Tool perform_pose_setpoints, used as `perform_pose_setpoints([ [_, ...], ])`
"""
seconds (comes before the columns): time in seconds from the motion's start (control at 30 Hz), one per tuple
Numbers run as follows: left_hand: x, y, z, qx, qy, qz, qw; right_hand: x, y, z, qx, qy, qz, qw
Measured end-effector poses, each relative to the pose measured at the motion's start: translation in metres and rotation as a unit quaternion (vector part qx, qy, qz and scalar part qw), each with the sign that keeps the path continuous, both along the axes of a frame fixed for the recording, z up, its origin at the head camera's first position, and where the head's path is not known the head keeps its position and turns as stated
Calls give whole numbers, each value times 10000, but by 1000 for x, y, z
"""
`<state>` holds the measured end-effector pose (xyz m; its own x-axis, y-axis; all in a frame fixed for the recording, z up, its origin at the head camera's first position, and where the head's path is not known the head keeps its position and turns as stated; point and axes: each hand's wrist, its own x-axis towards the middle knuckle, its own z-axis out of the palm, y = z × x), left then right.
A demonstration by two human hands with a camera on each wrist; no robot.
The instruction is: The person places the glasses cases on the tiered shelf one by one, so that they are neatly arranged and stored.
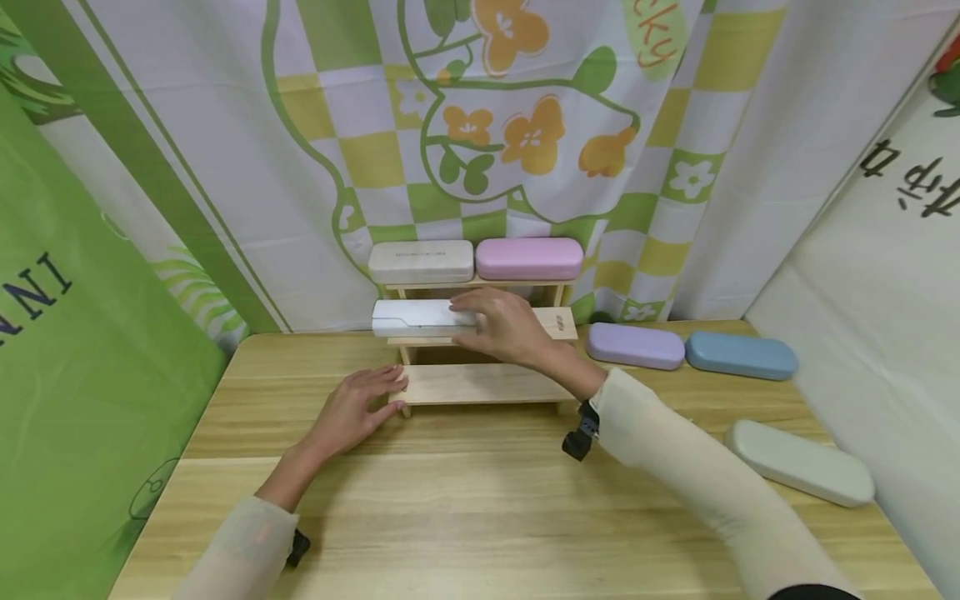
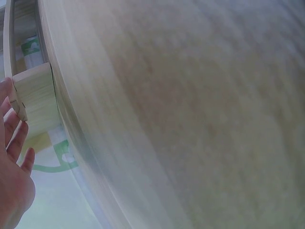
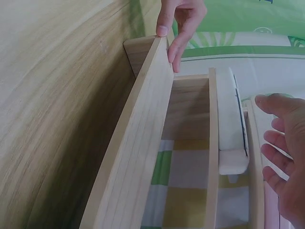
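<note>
A light wooden stepped stand [image 1: 487,385] stands against the back curtain. My left hand [image 1: 363,406] holds the left end of its lowest shelf, thumb at the front edge and fingertips farther back. A white glasses case [image 1: 420,317] with a dark seam lies on the left of the middle shelf. My right hand [image 1: 504,325] hovers over the case's right end. In the right wrist view, that hand [image 3: 290,143] has thumb and fingers spread, with a gap between them and the white case [image 3: 231,124]. On the top shelf sit a cream case [image 1: 422,262] and a pink case [image 1: 529,258].
To the right of the stand lie a lavender case [image 1: 635,346] and a blue case [image 1: 742,355] on the wooden table [image 1: 465,500]. A pale green case [image 1: 801,462] lies nearer, beside my right sleeve. Printed curtains [image 1: 525,167] border the back and sides.
</note>
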<state>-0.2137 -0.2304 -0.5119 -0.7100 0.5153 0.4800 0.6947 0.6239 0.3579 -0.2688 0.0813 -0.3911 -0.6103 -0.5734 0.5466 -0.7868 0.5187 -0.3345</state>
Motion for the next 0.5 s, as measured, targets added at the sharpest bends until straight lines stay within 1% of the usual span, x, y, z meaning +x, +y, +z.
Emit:
perform_pose_setpoints([
  [0.27,0,0,-1,-13,-29,-3,10000,6,26,3,-178,1,361,9992],
  [0.37,0,0,0,-37,-51,22,10000,7,37,3,-206,11,414,9989],
  [0.5,0,-1,0,-72,-51,42,10000,7,51,3,-198,-99,423,9989],
])
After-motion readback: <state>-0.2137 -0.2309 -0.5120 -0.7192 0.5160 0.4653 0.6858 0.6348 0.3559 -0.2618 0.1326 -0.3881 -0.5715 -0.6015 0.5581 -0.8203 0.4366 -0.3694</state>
